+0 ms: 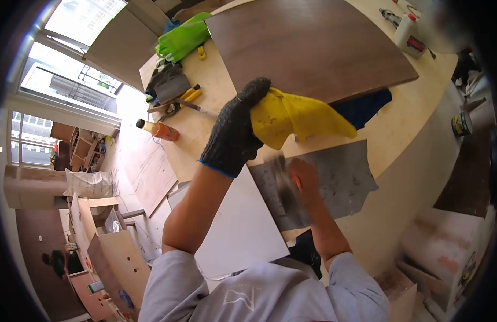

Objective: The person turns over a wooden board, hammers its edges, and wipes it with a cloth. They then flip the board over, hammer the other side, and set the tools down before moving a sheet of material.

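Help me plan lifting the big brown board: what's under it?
Dark blue cloth pokes out from beneath the near edge of the brown board, over the pale wooden tabletop. The board hides the cloth's other end and anything else farther in.

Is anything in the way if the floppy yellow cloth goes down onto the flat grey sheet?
Yes: the bare right hand and a blurred dark tool are over the left part of the grey sheet. Nothing visible blocks its right part.

The gloved left hand [235,121] holds a yellow cloth [294,119] near a brown panel [307,45].
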`<move>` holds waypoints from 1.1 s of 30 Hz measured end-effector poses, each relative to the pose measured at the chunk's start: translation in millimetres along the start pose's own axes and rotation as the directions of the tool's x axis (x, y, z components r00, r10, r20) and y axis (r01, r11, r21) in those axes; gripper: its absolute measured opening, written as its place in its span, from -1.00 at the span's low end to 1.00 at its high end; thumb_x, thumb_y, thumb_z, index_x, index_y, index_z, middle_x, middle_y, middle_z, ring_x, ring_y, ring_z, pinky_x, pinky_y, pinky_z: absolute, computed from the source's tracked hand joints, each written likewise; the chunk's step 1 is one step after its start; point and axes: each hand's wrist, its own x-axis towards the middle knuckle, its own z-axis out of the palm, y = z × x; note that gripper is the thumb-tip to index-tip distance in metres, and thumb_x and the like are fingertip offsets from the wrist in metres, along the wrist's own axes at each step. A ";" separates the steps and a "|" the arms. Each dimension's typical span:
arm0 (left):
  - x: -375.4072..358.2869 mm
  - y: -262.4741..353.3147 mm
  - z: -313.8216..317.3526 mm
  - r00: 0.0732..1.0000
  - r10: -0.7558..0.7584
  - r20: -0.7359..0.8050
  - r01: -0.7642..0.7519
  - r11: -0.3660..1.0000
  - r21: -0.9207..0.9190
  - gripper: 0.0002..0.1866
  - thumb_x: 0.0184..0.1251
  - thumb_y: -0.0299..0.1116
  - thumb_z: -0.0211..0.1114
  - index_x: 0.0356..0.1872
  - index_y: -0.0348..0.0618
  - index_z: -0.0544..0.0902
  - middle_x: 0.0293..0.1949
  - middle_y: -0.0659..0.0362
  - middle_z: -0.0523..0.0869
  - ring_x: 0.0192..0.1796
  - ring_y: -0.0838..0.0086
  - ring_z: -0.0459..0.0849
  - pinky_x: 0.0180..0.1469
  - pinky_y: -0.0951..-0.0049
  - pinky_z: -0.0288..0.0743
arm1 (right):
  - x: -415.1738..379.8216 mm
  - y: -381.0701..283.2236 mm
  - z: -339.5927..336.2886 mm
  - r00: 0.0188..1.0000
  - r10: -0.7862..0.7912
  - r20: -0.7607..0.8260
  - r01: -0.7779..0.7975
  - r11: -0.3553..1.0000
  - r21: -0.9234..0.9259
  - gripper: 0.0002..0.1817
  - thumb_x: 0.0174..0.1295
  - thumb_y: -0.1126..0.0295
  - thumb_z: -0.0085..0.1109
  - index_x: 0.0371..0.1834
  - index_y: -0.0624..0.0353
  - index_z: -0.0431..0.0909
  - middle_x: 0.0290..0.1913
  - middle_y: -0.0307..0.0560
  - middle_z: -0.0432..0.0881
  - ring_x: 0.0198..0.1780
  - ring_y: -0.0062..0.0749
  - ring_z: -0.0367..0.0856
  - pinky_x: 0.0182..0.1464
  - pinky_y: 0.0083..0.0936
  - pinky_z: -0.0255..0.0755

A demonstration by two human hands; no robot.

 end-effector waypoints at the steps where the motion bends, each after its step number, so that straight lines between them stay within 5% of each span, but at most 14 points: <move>1: -1.3 -4.9 -3.1 1.000 -0.020 -0.004 0.020 1.000 0.007 -0.70 0.37 -0.14 0.31 -0.10 -0.15 0.61 -0.28 0.14 0.71 -0.27 0.38 0.75 -0.32 0.38 0.68 | -6.8 0.2 -2.0 1.000 -0.007 0.014 0.007 1.000 -0.001 -0.69 0.11 0.12 0.25 -0.37 0.13 0.49 -0.52 -0.03 0.52 -0.48 -0.03 0.54 -0.43 -0.24 0.37; 5: -12.0 1.0 4.5 0.993 0.080 0.089 -0.076 0.996 -0.048 -0.72 0.37 -0.25 0.31 0.01 -0.14 0.61 -0.20 0.15 0.70 -0.18 0.41 0.74 -0.18 0.38 0.68 | -1.0 -3.0 0.3 0.973 0.189 -0.135 -0.207 0.969 -0.136 -0.70 0.11 0.09 0.23 -0.40 0.09 0.49 -0.54 -0.04 0.50 -0.51 -0.05 0.51 -0.46 -0.20 0.34; 9: -13.0 -3.5 7.5 0.996 0.083 -0.039 -0.084 0.996 -0.019 -0.71 0.36 -0.20 0.33 -0.04 -0.15 0.58 -0.20 0.13 0.71 -0.23 0.37 0.75 -0.27 0.42 0.68 | -12.2 7.7 -8.0 0.975 0.152 -0.161 -0.173 0.977 -0.125 -0.76 0.28 0.22 0.07 -0.48 0.08 0.46 -0.56 -0.04 0.44 -0.44 -0.04 0.49 -0.39 -0.22 0.34; 11: -3.6 -6.0 -15.1 0.975 0.187 0.121 -0.208 0.960 0.187 -0.70 0.35 -0.20 0.34 -0.01 -0.13 0.60 -0.24 0.14 0.71 -0.25 0.40 0.74 -0.27 0.41 0.67 | -10.8 4.4 -9.4 0.960 0.191 -0.207 -0.225 0.962 -0.155 -0.74 0.32 0.26 0.04 -0.53 0.08 0.44 -0.57 -0.03 0.42 -0.45 -0.08 0.49 -0.39 -0.27 0.33; 12: -6.3 7.8 -21.2 0.977 -0.017 0.213 -0.003 0.996 0.094 -0.70 0.35 -0.20 0.34 -0.02 -0.12 0.61 -0.24 0.14 0.70 -0.26 0.41 0.74 -0.27 0.42 0.67 | -16.6 5.3 -7.9 0.963 0.172 -0.206 -0.197 0.975 -0.106 -0.74 0.32 0.27 0.04 -0.54 0.09 0.43 -0.57 -0.02 0.41 -0.46 -0.09 0.48 -0.40 -0.28 0.32; 14: -12.3 3.5 -4.7 1.000 0.004 0.023 -0.007 0.994 0.110 -0.72 0.34 -0.14 0.33 -0.09 -0.09 0.61 -0.34 0.18 0.68 -0.41 0.45 0.69 -0.47 0.51 0.55 | -26.8 21.9 -5.5 0.981 0.059 -0.186 -0.033 0.990 0.140 -0.77 0.27 0.33 0.08 -0.53 0.12 0.41 -0.55 -0.02 0.42 -0.52 -0.11 0.42 -0.45 -0.33 0.28; 17: -16.2 3.1 13.0 0.988 0.027 -0.155 -0.004 0.990 0.144 -0.76 0.36 -0.08 0.30 -0.22 -0.01 0.61 -0.54 0.24 0.64 -0.73 0.53 0.55 -0.82 0.61 0.29 | 8.6 -2.9 -19.9 0.944 0.253 -0.211 -0.300 0.925 -0.232 -0.80 0.24 0.35 0.12 -0.52 0.12 0.43 -0.54 -0.08 0.43 -0.55 -0.15 0.39 -0.47 -0.37 0.26; 18: -14.9 10.0 5.1 0.992 0.008 -0.128 0.020 0.977 0.211 -0.74 0.34 -0.06 0.32 -0.24 0.00 0.60 -0.56 0.23 0.63 -0.77 0.52 0.53 -0.84 0.63 0.26 | 4.7 11.6 -16.6 0.918 0.183 -0.352 -0.162 0.983 0.090 -0.80 0.15 0.35 0.21 -0.54 0.14 0.43 -0.55 -0.11 0.42 -0.54 -0.16 0.39 -0.46 -0.40 0.27; 20: -14.1 13.2 11.6 0.997 0.011 -0.080 0.004 0.982 0.186 -0.73 0.34 -0.04 0.33 -0.24 0.00 0.60 -0.57 0.23 0.63 -0.78 0.51 0.52 -0.85 0.63 0.25 | -4.0 13.9 -17.8 0.922 0.179 -0.342 -0.155 0.983 0.098 -0.83 0.10 0.36 0.23 -0.49 0.16 0.45 -0.55 -0.11 0.42 -0.54 -0.17 0.39 -0.45 -0.44 0.28; 22: -19.2 6.6 5.6 0.995 -0.032 -0.097 0.045 0.988 0.145 -0.73 0.34 -0.09 0.34 -0.17 -0.04 0.60 -0.46 0.19 0.65 -0.61 0.48 0.59 -0.70 0.58 0.38 | -12.3 17.7 -19.6 0.916 -0.146 -0.373 0.189 0.979 0.082 -0.85 0.05 0.37 0.24 -0.40 0.16 0.48 -0.53 -0.12 0.44 -0.53 -0.22 0.41 -0.42 -0.49 0.30; 25: -22.0 5.9 4.0 0.990 -0.016 -0.139 0.034 0.991 0.126 -0.71 0.35 -0.13 0.34 -0.09 -0.09 0.61 -0.35 0.16 0.67 -0.45 0.45 0.66 -0.56 0.53 0.51 | -1.1 30.0 -20.9 0.929 0.045 -0.368 -0.024 0.998 0.060 -0.88 0.09 0.38 0.22 -0.46 0.11 0.47 -0.51 -0.14 0.47 -0.52 -0.20 0.42 -0.39 -0.42 0.34; 28: -23.9 5.8 3.6 0.988 -0.016 -0.153 0.049 0.975 0.215 -0.69 0.35 -0.02 0.31 -0.19 -0.05 0.60 -0.52 0.21 0.65 -0.70 0.48 0.58 -0.80 0.61 0.32 | -22.4 61.9 -18.0 0.985 -0.020 -0.173 0.038 0.994 0.103 -0.94 0.14 0.40 0.18 -0.37 0.10 0.51 -0.49 -0.14 0.50 -0.51 -0.15 0.43 -0.35 -0.34 0.39; 30: -27.5 4.7 8.3 0.983 -0.020 -0.181 0.063 0.970 0.235 -0.68 0.36 0.00 0.30 -0.20 -0.05 0.59 -0.54 0.21 0.66 -0.72 0.49 0.59 -0.83 0.62 0.32 | -31.8 35.2 -11.2 0.898 -0.186 -0.399 -0.072 0.833 -0.549 -0.86 0.30 0.50 -0.04 -0.23 0.29 0.53 -0.38 0.04 0.59 -0.40 -0.08 0.59 -0.37 -0.28 0.47; 33: -28.5 0.5 14.8 0.971 0.005 -0.238 0.041 0.981 0.187 -0.68 0.36 -0.02 0.30 -0.18 -0.07 0.59 -0.53 0.21 0.67 -0.69 0.48 0.63 -0.81 0.62 0.36 | -24.6 23.6 -17.0 0.909 0.100 -0.405 -0.193 0.961 -0.196 -0.83 0.30 0.35 0.01 -0.39 0.15 0.54 -0.44 -0.07 0.55 -0.43 -0.14 0.53 -0.37 -0.31 0.39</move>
